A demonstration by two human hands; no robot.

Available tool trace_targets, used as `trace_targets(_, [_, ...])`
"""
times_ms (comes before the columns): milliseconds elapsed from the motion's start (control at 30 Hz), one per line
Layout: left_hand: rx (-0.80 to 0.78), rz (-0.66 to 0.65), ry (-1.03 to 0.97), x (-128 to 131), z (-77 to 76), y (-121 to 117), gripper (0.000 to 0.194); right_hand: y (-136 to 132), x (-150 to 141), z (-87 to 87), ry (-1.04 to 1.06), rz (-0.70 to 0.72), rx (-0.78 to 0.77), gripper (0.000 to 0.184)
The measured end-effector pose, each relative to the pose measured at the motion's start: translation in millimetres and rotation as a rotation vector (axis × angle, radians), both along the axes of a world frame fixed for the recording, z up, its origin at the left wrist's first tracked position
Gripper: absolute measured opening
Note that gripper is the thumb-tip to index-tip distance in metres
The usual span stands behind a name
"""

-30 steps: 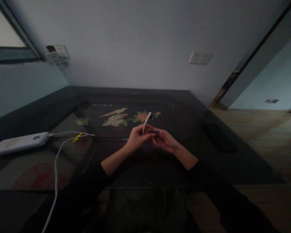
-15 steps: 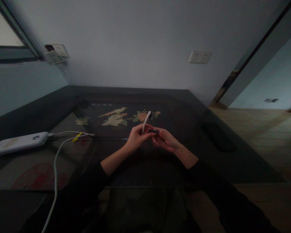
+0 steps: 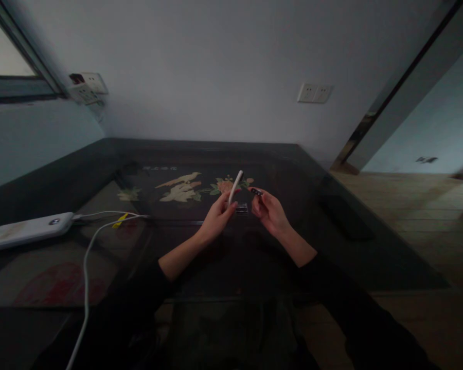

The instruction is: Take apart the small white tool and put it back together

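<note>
In my left hand (image 3: 217,216) is a slim white object (image 3: 235,186), seen nearly edge-on and tilted upward; the hand is closed around its lower end. My right hand (image 3: 270,211) pinches a short dark bar (image 3: 256,191) with small light marks between thumb and fingertips. The two hands are apart over the middle of the table. Between them, just beside the left fingers, shows a small shiny, partly clear piece (image 3: 242,207); whether it lies on the table or touches the white object I cannot tell. The exact kind of each held thing is unclear.
The dark glossy table (image 3: 254,267) bears a printed bird-and-flower picture. At left lies a white power bank (image 3: 31,230) with a white cable (image 3: 87,277) and a yellow tag (image 3: 120,220). A flat black object (image 3: 346,218) lies at right. Wall sockets (image 3: 315,93) are behind.
My hands have separated. The right hand has moved right and slightly up with the dark bar, away from the left. The white object has turned more edge-on, and the shiny piece shows.
</note>
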State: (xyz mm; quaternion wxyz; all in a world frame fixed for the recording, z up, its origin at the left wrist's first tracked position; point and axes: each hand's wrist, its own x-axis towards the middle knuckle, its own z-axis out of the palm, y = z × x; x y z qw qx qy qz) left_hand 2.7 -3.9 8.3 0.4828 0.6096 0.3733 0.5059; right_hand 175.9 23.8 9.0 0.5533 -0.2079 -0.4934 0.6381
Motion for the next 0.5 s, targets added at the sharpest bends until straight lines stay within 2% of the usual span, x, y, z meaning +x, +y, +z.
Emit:
trace_targets(67, [-0.034,-0.031,0.035,0.7,-3.1,0.8,0.055,1.5,0.9,0.2,0.015,-0.070,-0.011,0.039])
trace_targets(167, [-0.083,-0.059,0.113,2.3,-6.6,-0.2,0.049,3.0,0.5,-0.8,0.013,-0.130,-0.033,0.040])
trace_targets(300, [-0.106,-0.092,0.183,5.1,-7.8,-3.5,0.038,3.4,-1.4,-2.4,0.000,-0.131,-0.014,0.039])
trace_targets(500, [-0.133,-0.134,0.164,7.3,-10.8,-3.6,0.038,1.7,-3.0,-2.7,-0.004,-0.106,0.001,0.039])
